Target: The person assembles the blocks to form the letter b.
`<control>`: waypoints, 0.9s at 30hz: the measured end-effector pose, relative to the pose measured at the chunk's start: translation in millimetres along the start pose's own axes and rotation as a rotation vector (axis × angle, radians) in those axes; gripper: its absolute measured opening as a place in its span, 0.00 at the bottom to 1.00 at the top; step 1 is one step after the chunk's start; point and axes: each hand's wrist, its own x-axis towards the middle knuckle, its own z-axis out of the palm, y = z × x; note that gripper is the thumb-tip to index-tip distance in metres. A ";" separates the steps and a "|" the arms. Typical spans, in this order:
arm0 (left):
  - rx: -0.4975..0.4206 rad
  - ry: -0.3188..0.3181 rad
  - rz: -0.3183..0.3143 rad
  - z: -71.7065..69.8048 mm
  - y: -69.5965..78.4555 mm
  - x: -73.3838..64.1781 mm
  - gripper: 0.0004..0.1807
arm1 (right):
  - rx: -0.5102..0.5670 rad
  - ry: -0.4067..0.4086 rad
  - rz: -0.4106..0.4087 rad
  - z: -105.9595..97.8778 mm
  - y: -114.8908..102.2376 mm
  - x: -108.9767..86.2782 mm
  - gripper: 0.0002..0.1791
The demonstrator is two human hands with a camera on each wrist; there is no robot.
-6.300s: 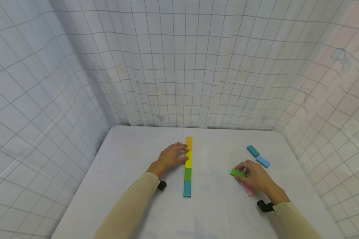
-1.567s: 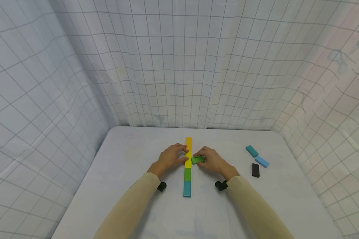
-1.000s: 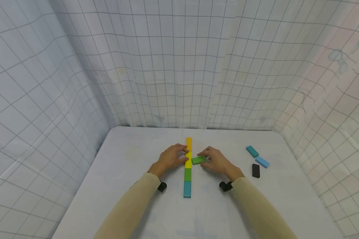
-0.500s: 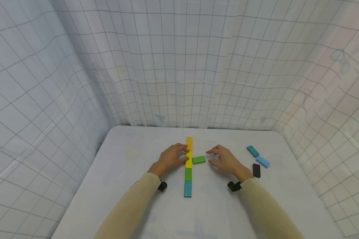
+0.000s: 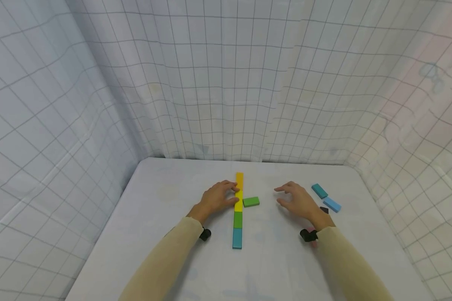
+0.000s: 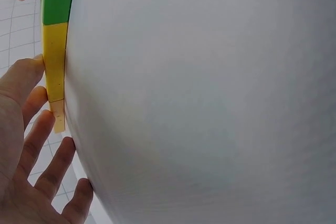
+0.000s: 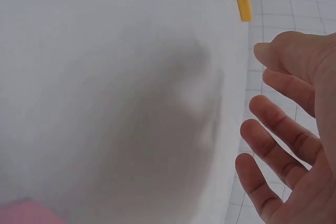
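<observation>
On the white table, a straight row of flat blocks runs away from me: a teal block [image 5: 237, 239], a green one [image 5: 238, 220], a yellow one [image 5: 239, 205] and an orange-yellow one [image 5: 240, 179]. My left hand [image 5: 215, 197] rests against the row's left side, thumb and fingertips touching around the yellow block [image 6: 55, 61]. A second green block [image 5: 251, 202] lies crosswise at the yellow block's right side, its end touching or very near. My right hand [image 5: 296, 201] hovers over the table to its right, fingers spread and holding nothing.
Right of my right hand lie a teal block [image 5: 319, 190] and a light blue block [image 5: 332, 205]. A black block [image 5: 325, 210] and a pink block [image 7: 29, 213] are partly covered by my right wrist in the head view. Grid-patterned curtains [image 5: 226, 83] surround the table.
My right hand carried the second green block from the right to the row, let go of it and drew back rightward. My left hand has stayed at the row.
</observation>
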 end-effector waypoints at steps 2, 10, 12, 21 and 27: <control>0.009 0.012 0.018 2.3 -3.3 0.3 0.19 | -0.006 0.012 0.006 -3.2 4.3 -2.2 0.21; 0.001 0.013 0.009 -0.6 1.7 -1.9 0.19 | 0.004 0.077 0.020 -15.9 27.3 -11.3 0.23; 0.009 0.012 0.001 -0.7 2.3 -1.3 0.19 | 0.007 0.091 0.016 -18.7 34.0 -13.2 0.23; 0.005 0.003 -0.017 -2.8 5.2 -1.2 0.19 | -0.020 0.140 0.061 -37.1 54.6 -23.6 0.26; 0.021 0.020 0.016 2.6 -5.9 3.3 0.20 | 0.009 0.157 0.119 -47.9 66.4 -29.6 0.28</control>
